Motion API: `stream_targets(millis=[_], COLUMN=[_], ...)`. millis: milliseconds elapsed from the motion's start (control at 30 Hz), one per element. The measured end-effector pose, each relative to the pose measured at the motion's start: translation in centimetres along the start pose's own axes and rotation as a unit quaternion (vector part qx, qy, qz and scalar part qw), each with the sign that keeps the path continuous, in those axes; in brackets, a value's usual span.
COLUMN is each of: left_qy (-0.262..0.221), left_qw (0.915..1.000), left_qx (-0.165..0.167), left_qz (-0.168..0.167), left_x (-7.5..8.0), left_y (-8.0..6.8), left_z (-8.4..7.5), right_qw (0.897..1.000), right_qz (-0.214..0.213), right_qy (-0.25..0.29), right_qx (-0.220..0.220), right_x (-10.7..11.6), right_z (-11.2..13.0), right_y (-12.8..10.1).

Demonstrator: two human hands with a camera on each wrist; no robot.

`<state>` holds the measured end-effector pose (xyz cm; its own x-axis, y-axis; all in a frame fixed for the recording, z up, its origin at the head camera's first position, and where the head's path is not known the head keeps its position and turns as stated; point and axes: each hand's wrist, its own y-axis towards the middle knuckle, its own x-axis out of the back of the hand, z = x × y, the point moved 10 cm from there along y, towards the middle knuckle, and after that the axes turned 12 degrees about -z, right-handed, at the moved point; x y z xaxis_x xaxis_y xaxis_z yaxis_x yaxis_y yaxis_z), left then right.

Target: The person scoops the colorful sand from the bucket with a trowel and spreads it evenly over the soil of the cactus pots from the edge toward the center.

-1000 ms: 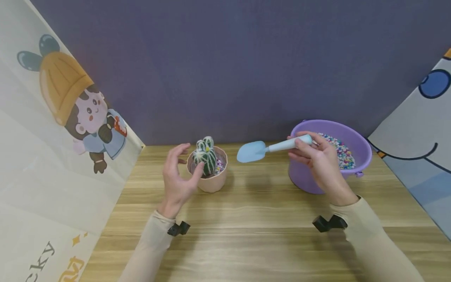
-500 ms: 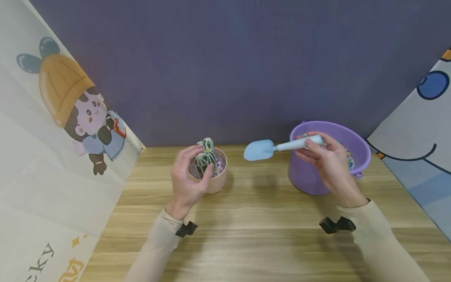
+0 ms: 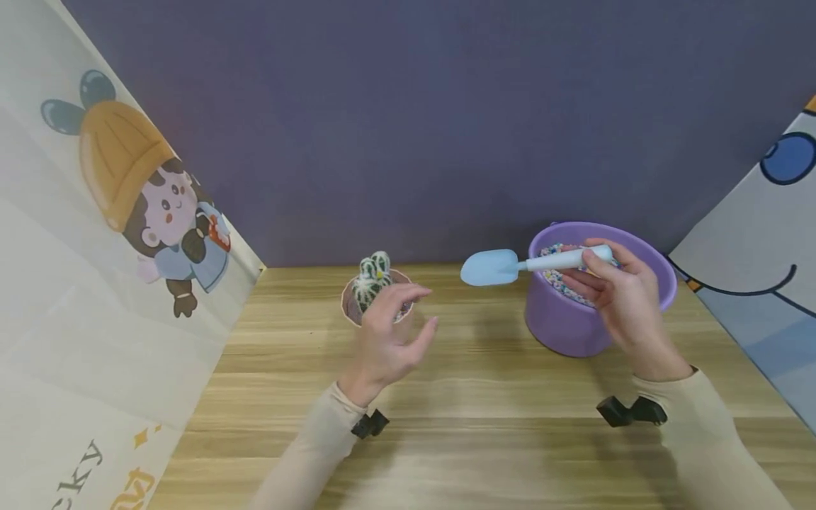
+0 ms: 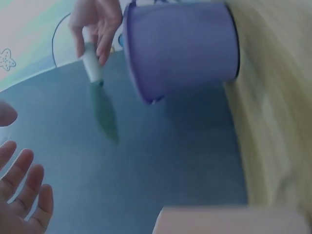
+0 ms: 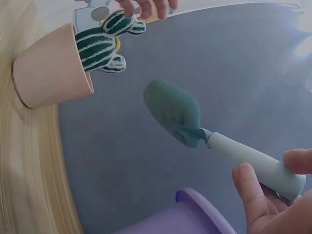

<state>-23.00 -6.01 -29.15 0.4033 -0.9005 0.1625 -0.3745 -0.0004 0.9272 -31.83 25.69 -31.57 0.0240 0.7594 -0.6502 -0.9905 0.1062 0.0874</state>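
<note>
A: Where is the right hand (image 3: 627,301)?

B: At the right of the head view, over the purple bucket (image 3: 567,329). Its grip is clamped on the pale handle of the blue trowel (image 3: 510,265), fingers and thumb curled round it. The blade points toward the middle of the frame, level above the counter (image 3: 484,397), and sticks out past the bucket's rim. In the right wrist view the blade looks bare.

A: What is in the bucket?

B: Small coloured pebbles (image 3: 561,278), seen just under the handle.

A: And the left hand (image 3: 389,340)?

B: It hangs at the centre of the frame, just in front of the pink pot (image 3: 352,306). Its grip is apart: fingers loose and spread, holding nothing. In the left wrist view only the fingertips (image 4: 24,195) show, at the lower left. Whether a finger brushes the pot's rim, I cannot tell.

A: What does the pot hold?

B: 1 green cactus (image 3: 372,278) with white stripes, standing about upright above the rim. The pot sits on the counter left of centre, well apart from the bucket, and the trowel's blade hangs between the 2.

A: Anything else?

B: Cartoon-printed panels (image 3: 95,269) stand at the left and right edges, with a dark purple wall (image 3: 408,127) behind.
</note>
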Motion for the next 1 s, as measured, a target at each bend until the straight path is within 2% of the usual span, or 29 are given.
stream_targets(millis=[133, 233, 367, 500, 633, 800, 1000], left_qy=[0.006, 0.036, 0.081, 0.084, 0.075, 0.072, 0.064], left_qw=[0.9985, 0.9914, 0.9696, 0.9496, 0.939, 0.9363, 0.9289], left_qx=[0.022, 0.057, 0.116, 0.167, 0.21, 0.232, 0.257], left_qz=[0.049, 0.112, 0.2, 0.251, 0.262, 0.254, 0.259], left_x=[-3.0, -5.3, -7.9, -9.9, -11.4, -12.9, -14.8], left_y=[-1.2, -2.2, -3.5, -4.3, -4.4, -4.1, -4.1], left_z=[0.3, 1.2, 2.7, 3.5, 4.1, 4.9, 5.5], right_qw=[1.0, 1.0, 0.999, 0.999, 0.999, 0.999, 0.999], right_qz=[0.001, 0.005, 0.006, 0.01, 0.017, 0.017, -0.01], right_qy=[0.016, 0.018, 0.028, 0.037, 0.047, 0.051, 0.041], right_qx=[-0.002, 0.008, 0.012, 0.011, 0.005, -0.006, -0.009], right_x=[0.9, 1.4, 1.9, 2.5, 3.2, 4.2, 5.7], right_z=[0.6, 1.4, 2.5, 3.5, 4.2, 4.6, 5.2], right_y=[0.0, 0.0, 0.1, 0.2, 0.3, 0.6, 0.7])
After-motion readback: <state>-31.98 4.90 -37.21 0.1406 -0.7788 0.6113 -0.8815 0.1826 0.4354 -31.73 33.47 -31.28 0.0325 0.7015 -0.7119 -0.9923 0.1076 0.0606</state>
